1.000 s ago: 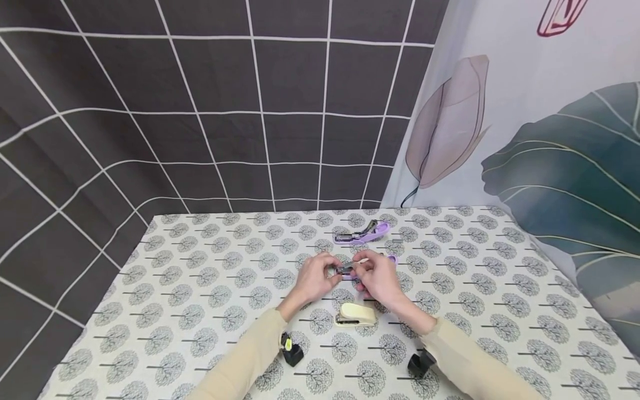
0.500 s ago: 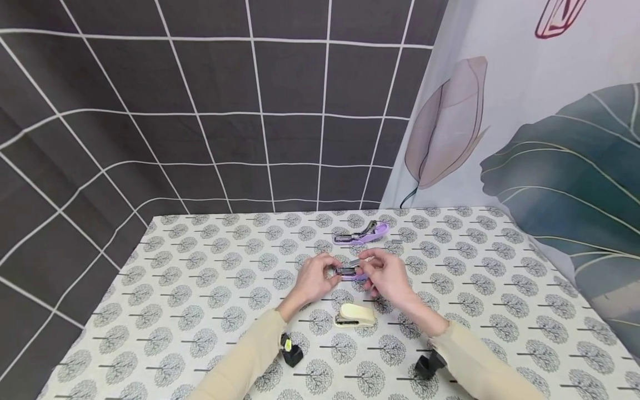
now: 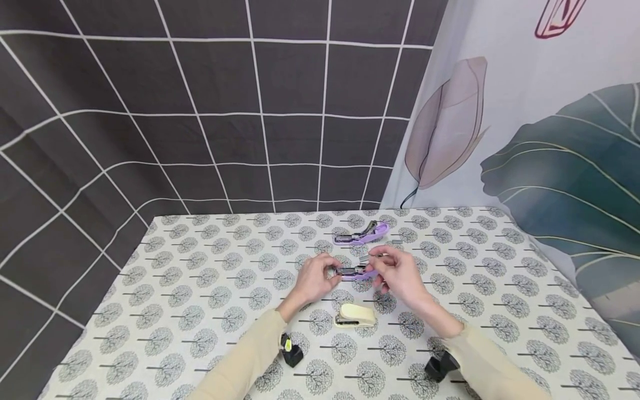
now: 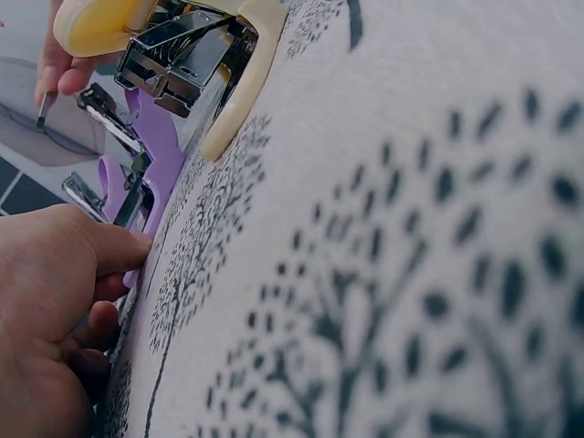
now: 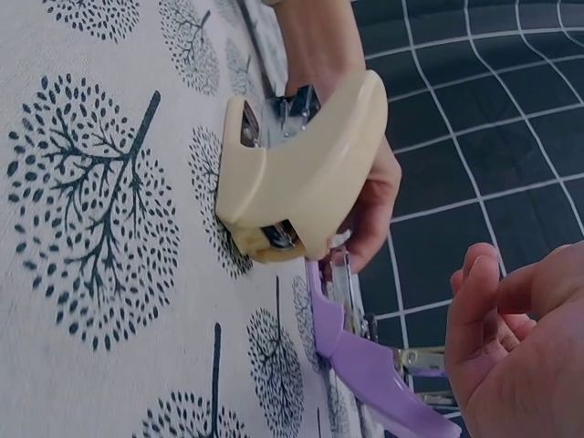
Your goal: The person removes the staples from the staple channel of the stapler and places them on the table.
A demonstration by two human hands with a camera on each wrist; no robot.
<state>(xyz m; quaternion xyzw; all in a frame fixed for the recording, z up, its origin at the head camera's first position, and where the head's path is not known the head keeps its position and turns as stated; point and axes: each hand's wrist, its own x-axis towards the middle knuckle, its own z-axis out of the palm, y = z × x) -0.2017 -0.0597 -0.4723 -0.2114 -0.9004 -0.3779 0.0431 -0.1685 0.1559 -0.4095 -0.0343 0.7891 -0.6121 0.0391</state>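
Observation:
On the table lies an opened purple stapler (image 3: 367,275), its metal magazine exposed. My left hand (image 3: 316,278) pinches its front end between thumb and finger, holding it to the cloth. My right hand (image 3: 399,273) is just right of and above that stapler, apart from its magazine. Between its thumb and forefinger it pinches a small grey strip of staples (image 3: 364,259), also visible as a thin staple strip (image 4: 44,111) in the left wrist view. A cream stapler (image 3: 361,315) stands nearer to me, partly blocking the purple one in both wrist views.
Behind the hands lies a second opened purple stapler (image 3: 361,238). A loose grey staple strip (image 3: 397,241) is to its right. The tree-print cloth (image 3: 225,300) covers the table, with a dark grid curtain (image 3: 295,139) behind it.
My right hand has moved right, away from the near purple stapler's magazine, with the staple strip between its fingers. The left hand keeps its hold on the stapler's front.

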